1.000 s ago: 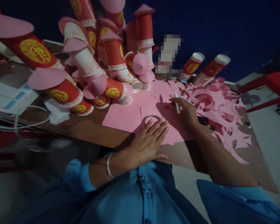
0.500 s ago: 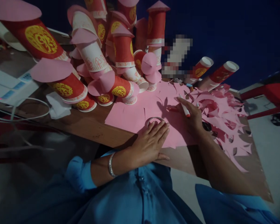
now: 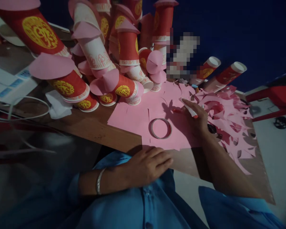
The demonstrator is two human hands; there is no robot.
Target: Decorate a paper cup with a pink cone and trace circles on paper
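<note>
My left hand (image 3: 151,168) hovers at the table's front edge, close to my blue shirt. Its fingers are loosely stretched and nothing shows in them. A thin ring (image 3: 160,138) lies flat on pink paper sheets (image 3: 133,117), just beyond the fingertips and apart from them. Over the right part of the sheets, my right hand (image 3: 200,119) is closed around a white marker (image 3: 190,108) with an orange-red end. Its shadow falls on the paper. A small red item (image 3: 177,111) shows beside the hand; what it is I cannot tell.
Stacked red and white paper cups (image 3: 128,49) with pink paper cones crowd the back left. Pink paper scraps (image 3: 238,127) pile up at the right. Two more cup stacks (image 3: 231,74) lean behind them. White cables (image 3: 30,98) and a crumpled tissue (image 3: 58,105) are at the left.
My left hand has lifted off the ring and drawn back toward my body, leaving the ring uncovered on the paper. My right hand stays nearly in place, the marker tilted slightly differently.
</note>
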